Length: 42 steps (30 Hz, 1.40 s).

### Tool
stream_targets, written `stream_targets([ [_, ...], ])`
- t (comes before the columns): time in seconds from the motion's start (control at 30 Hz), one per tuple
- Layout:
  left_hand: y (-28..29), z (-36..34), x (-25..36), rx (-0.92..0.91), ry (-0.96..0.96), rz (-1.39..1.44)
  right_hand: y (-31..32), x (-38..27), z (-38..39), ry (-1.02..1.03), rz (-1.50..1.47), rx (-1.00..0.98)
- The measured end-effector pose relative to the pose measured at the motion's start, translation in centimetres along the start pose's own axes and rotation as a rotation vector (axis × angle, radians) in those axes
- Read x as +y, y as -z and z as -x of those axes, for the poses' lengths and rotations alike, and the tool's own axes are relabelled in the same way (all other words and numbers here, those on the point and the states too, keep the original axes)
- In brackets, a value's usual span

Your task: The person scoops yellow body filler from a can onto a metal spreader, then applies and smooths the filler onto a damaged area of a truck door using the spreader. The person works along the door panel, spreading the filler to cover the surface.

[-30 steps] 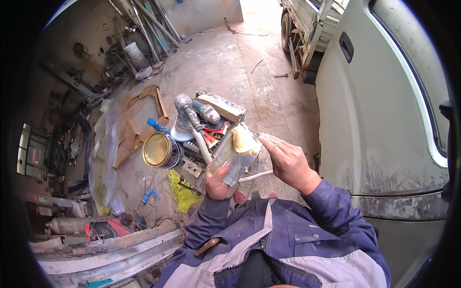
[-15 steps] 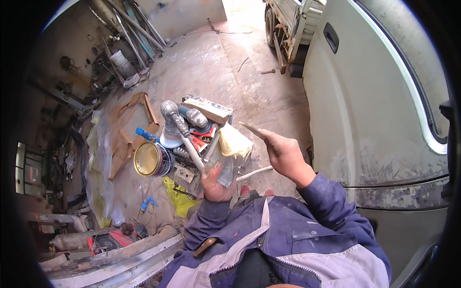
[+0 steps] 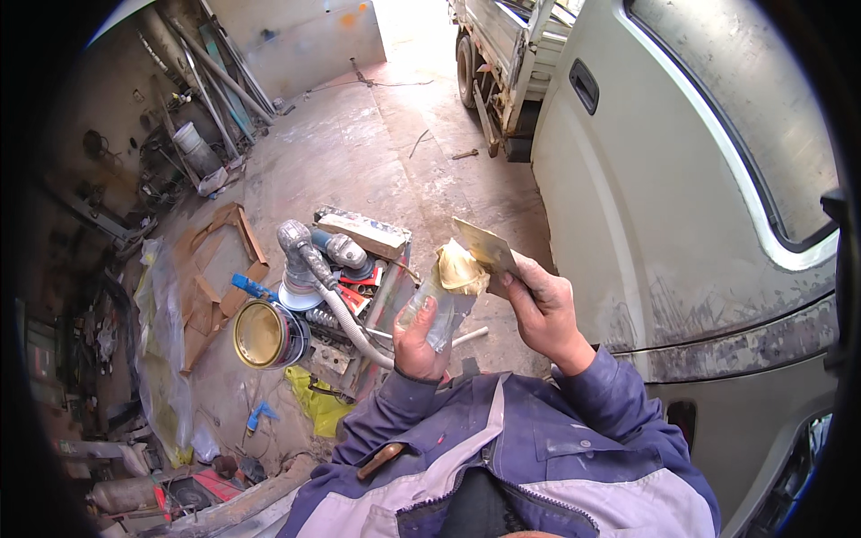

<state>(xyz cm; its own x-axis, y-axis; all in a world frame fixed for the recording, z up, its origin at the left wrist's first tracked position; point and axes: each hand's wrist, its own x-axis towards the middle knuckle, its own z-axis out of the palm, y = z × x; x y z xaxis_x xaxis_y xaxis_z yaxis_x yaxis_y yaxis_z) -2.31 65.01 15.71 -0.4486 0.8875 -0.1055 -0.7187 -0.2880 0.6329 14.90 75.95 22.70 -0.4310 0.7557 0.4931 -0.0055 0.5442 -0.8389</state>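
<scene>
My left hand point(image 3: 418, 350) is closed around a greyish, see-through mixing board point(image 3: 439, 321), its thumb lying on top. A heaped mound of cream-yellow putty point(image 3: 461, 271) sits at the board's far end. From the right, my right hand point(image 3: 547, 314) pinches a flat putty scraper point(image 3: 486, 246) between thumb and fingers. The blade stands tilted against the right side of the putty, its broad face partly showing. My fingers hide the scraper's near end.
A cart left of my hands carries a hosed sander point(image 3: 305, 255), an angle grinder point(image 3: 344, 251) and a wooden block point(image 3: 363, 231). An open putty can point(image 3: 262, 334) stands beside it. A scuffed van side point(image 3: 628, 224) rises at my right; a truck point(image 3: 507, 67) stands beyond.
The scraper has come left from beside the board onto the putty and turned its face. The putty is bunched smaller and taller. Both hands have closed together, and my view has shifted right.
</scene>
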Motion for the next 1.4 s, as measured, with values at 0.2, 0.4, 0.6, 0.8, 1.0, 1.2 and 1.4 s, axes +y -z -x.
stream_targets([
  [0.2, 0.8, -1.3, 0.7, -0.036, 0.002, 0.061, -1.1, 0.4, 0.8, 0.126, 0.194, -0.047],
  [0.4, 3.1, -3.1, 3.6, 0.014, 0.011, 0.206, -0.8, 2.3, 1.0, 0.222, 0.313, -0.215],
  [0.6, 2.6, -2.9, 3.5, 0.018, 0.039, 0.104, -0.9, 2.3, -2.3, -0.320, -0.333, 0.098],
  [0.8, 1.8, -2.8, 1.3, 0.054, 0.034, 0.028, -3.3, 1.0, -1.9, -0.090, -0.190, 0.116],
  [1.0, 1.8, -3.5, 1.5, 0.050, 0.029, 0.000, -3.8, 1.5, -1.2, -0.081, -0.091, 0.064],
  [1.2, 2.6, -3.9, 1.9, 0.039, -0.019, -0.197, -3.0, 2.3, -0.6, -0.021, 0.052, 0.010],
  [1.4, 2.6, -5.3, 3.4, 0.051, 0.019, 0.182, -2.2, 3.3, -1.1, -0.198, -0.121, 0.047],
])
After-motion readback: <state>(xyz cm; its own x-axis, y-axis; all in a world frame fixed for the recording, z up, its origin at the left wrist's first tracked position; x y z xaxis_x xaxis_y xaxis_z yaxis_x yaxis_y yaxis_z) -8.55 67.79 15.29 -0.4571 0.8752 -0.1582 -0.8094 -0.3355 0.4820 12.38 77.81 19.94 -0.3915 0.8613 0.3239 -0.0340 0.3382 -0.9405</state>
